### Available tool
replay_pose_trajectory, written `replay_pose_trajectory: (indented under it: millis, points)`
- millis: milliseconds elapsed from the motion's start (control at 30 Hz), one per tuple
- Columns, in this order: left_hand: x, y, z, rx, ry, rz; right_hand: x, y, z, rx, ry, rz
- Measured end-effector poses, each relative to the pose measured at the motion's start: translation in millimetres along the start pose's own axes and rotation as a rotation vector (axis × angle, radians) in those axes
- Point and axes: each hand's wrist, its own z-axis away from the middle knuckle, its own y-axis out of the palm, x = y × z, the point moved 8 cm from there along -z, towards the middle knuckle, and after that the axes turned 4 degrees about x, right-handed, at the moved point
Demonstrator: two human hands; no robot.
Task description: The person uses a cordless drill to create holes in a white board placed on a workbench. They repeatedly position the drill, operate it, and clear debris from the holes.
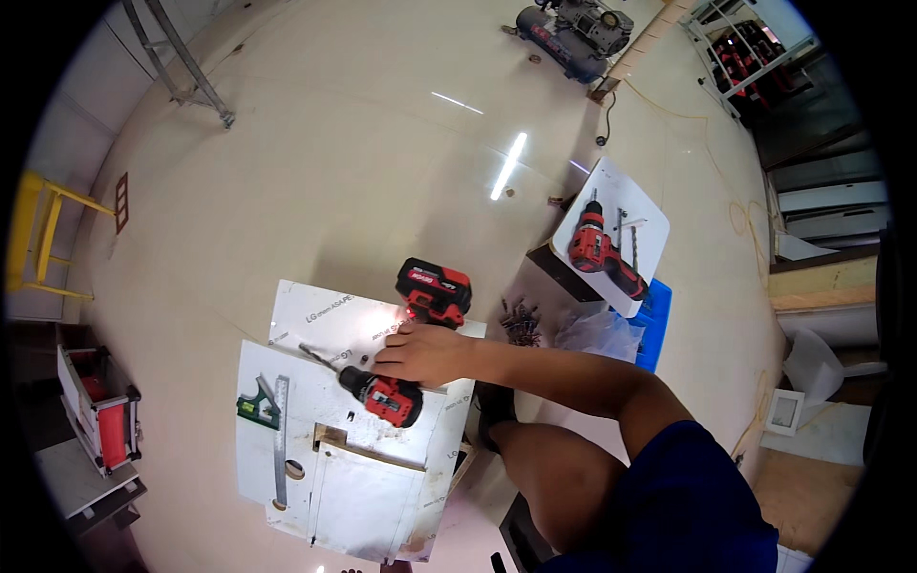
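My right hand [420, 353] is wrapped round the handle of a red and black cordless drill [387, 398], reaching in from the lower right. The drill lies over the white boards with its long bit [318, 356] pointing to the far left. Its bulky black battery [432, 279] sticks out past the far edge of the boards, beyond my hand. A small red glow shows by the fingers. White panels [368, 516] with cut-outs lie beneath. Left of the drill rest a green-headed square [258, 406] and a steel rule [282, 439]. My left hand is not in view.
A second red cordless drill [594, 244] and loose bits lie on a white-topped stool [635, 196] at the right. A clear plastic bag [602, 334], a blue bin [655, 320] and scattered screws [521, 322] are close by. An air compressor [573, 38] stands far off.
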Motion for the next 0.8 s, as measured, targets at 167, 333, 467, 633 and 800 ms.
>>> replay_pose_trajectory:
  millis: [167,333,467,633,800]
  points:
    - [21,-16,-12,0.057,0.278,-0.351,10,2,4,-0.078,-0.026,0.027]
    - [-110,21,17,0.037,0.481,-0.524,19,14,8,-0.158,0.059,0.113]
    - [-220,78,32,0.118,0.371,-0.346,26,-1,13,0.133,0.124,-0.047]
    - [-229,126,9,0.226,0.434,-0.393,20,-57,84,-0.363,0.116,-0.323]
    - [-265,151,8,0.251,0.686,-0.422,-17,-42,326,-0.713,0.841,-0.547]
